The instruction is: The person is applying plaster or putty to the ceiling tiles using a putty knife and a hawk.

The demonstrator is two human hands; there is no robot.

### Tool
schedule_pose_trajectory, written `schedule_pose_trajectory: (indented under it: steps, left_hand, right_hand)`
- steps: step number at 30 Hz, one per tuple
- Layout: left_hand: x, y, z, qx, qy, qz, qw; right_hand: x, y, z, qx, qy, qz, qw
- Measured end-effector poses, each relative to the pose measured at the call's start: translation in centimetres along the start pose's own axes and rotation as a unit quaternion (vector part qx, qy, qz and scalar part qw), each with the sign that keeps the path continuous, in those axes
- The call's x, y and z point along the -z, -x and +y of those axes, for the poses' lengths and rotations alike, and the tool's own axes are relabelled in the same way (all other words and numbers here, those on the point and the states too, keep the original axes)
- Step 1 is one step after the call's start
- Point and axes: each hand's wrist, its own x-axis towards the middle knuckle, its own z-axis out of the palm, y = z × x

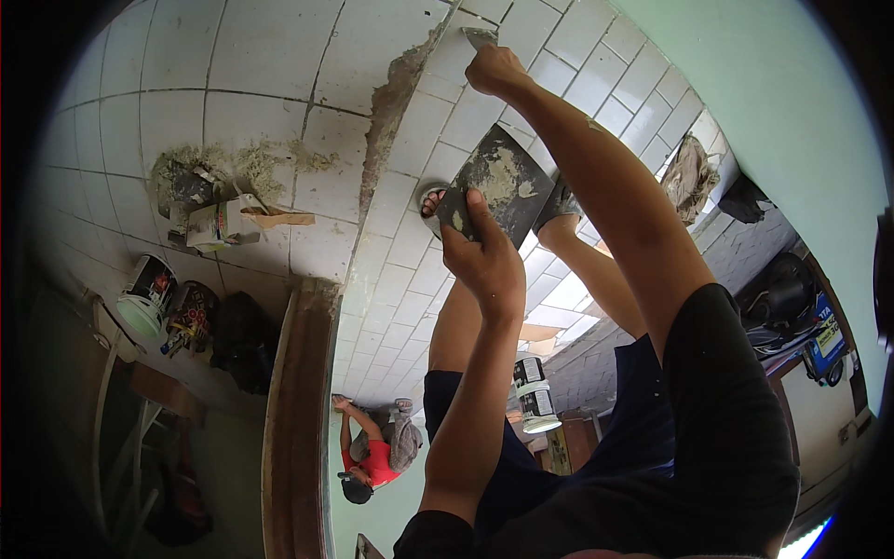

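White tiles (589, 39) spread beneath a dark board (510, 220), which is clamped in the left hand (486, 265) near the centre of the view. The right hand (496, 72), closed around a small blade (479, 37), reaches to the far tiles; contact is unclear. Grey paste (501, 175) smears the board. Spreading appears to be the step in hand, the next stroke likely calling for light, even pressure.

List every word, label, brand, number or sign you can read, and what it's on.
Blue package at right: large lettering, not copied out.
Black-and-white container between the legs: label too small.
Pale container at left: label too small.
Carton on tiles: print too blurred.
Dark patterned package: markings too blurred.
Dark board in left hand: none visible.
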Motion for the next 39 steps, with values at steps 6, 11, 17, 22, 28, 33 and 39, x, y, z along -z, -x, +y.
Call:
schedule_pose_trajectory:
  steps: [6, 11, 17, 22, 28, 33, 39]
  left_hand:
    - [1.0, -0.2, 0.2, 0.033, 0.014, 0.019, 0.999]
    - [1.3, -0.4, 0.0, 0.025, 0.016, 0.027, 0.999]
    - [1.3, -0.6, -0.2, 0.027, 0.03, 0.038, 0.998]
    - [2.8, -0.7, 0.2, 0.016, 0.009, 0.061, 0.998]
    - [2.7, -1.0, 1.3, -0.005, 0.049, 0.152, 0.987]
    - [2.9, 0.2, 1.9, 0.026, 0.085, 0.132, 0.987]
    - [3.1, -0.3, 2.1, 0.004, 0.071, 0.145, 0.987]
  right_hand:
    - [-0.3, -1.4, -2.6, -0.016, -0.008, 0.041, 0.999]
    - [3.4, -2.9, -2.0, -0.068, -0.058, -0.047, 0.995]
    - [1.7, -1.7, -0.2, 0.017, 0.04, 0.045, 0.998]
    - [-1.2, 3.7, -1.3, 0.025, 0.074, -0.049, 0.996]
    - [-5.6, 7.8, -0.4, 0.091, 0.097, -0.098, 0.986]
    - [-7.1, 8.3, 0.5, 0.124, 0.161, -0.023, 0.979]
    - [-8.7, 7.8, 0.1, 0.148, 0.176, -0.047, 0.972]
